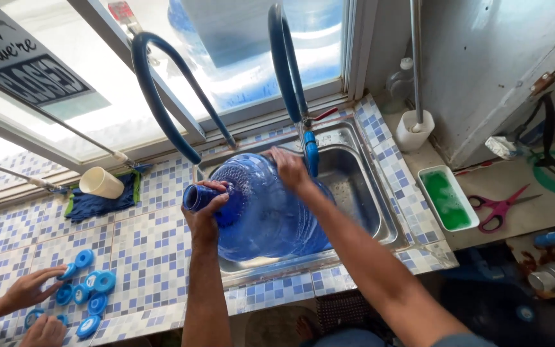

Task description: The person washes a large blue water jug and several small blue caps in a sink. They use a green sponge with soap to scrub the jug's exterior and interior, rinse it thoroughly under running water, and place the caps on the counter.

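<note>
Sunlit windows [239, 58] back a tabletop [149, 244] tiled in blue and white mosaic, where a steel sink [361, 186] is set beneath two looping blue hoses [162, 96]. A large translucent blue water jug [264, 212] lies on its side across the sink, its body over the basin and front rim, its neck pointing left over the tiles. The person's left hand [205, 212] grips the neck of the jug, fingers closed around it just behind the mouth. The right hand [290, 168] rests on the upper far side of the jug, fingers curled against its wall beside the blue handle of the nearer hose; whether they clasp anything there cannot be told.

To the right of the sink, a white tray of green liquid [448, 198] sits on a lower ledge, with pink-handled scissors [499, 207] just beside it and a white cup [414, 130] holding a metal pipe behind. At left, a cream cup [101, 183] lies tipped on a dark blue cloth [97, 202] near the window frame. A cluster of small blue bottle caps [88, 289] is scattered at the tabletop's near left corner, where another person's two hands [30, 289] touch them, one on a cap at the top of the cluster, the other lower at the frame's edge.
</note>
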